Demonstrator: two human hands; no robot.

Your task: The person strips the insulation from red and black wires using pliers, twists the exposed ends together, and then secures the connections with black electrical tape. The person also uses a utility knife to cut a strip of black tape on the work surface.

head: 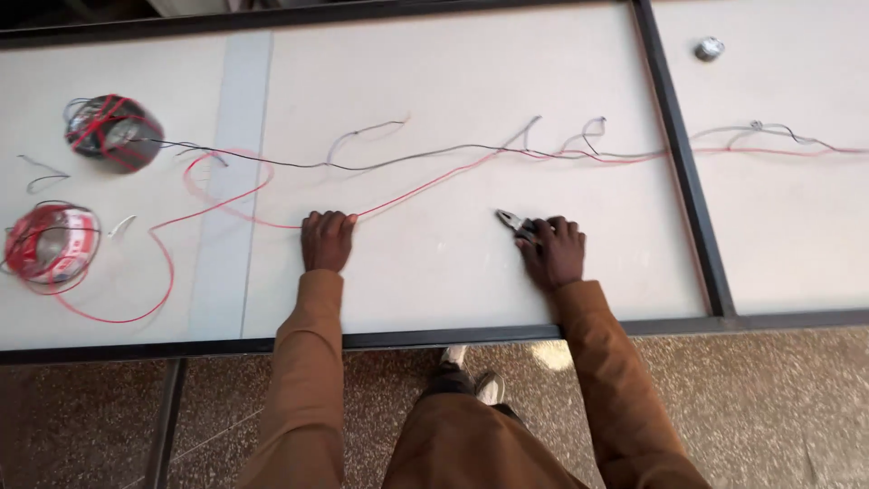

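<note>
**Red wire pinned flat while pliers are held ready**

Nearest the viewer, a speckled floor (769,407) and the dark front rail of the table (453,337) are seen, with brown sleeves reaching over it onto the pale tabletop. The left hand (326,237) is pressed down with fingers curled, and the red wire (407,193) is pinned under its fingertips. The right hand (554,252) is closed around the handles of a pair of pliers (514,223); the tool's long axis runs diagonally, its nose pointed far and to the left, toward the wire. Whether the plier nose is parted cannot be told at this size.

The red wire is laid lengthwise across the table, left to right: from a red wire spool (50,243) at the near left it loops, passes under the left hand, then climbs rightward to join a black wire (299,164) farther back. The black wire is led from a dark spool (115,132) at the far left. Both strands are carried over a dark divider bar (683,163) onto the right panel, where a small round metal object (709,48) lies at the far edge. Short offcuts (41,172) are scattered at the left.

The step in hand is judged to be holding the wire steady for work with the pliers. For the next move, the nose would need to be brought across to the wire just right of the pinning fingers, square to the strand
</note>
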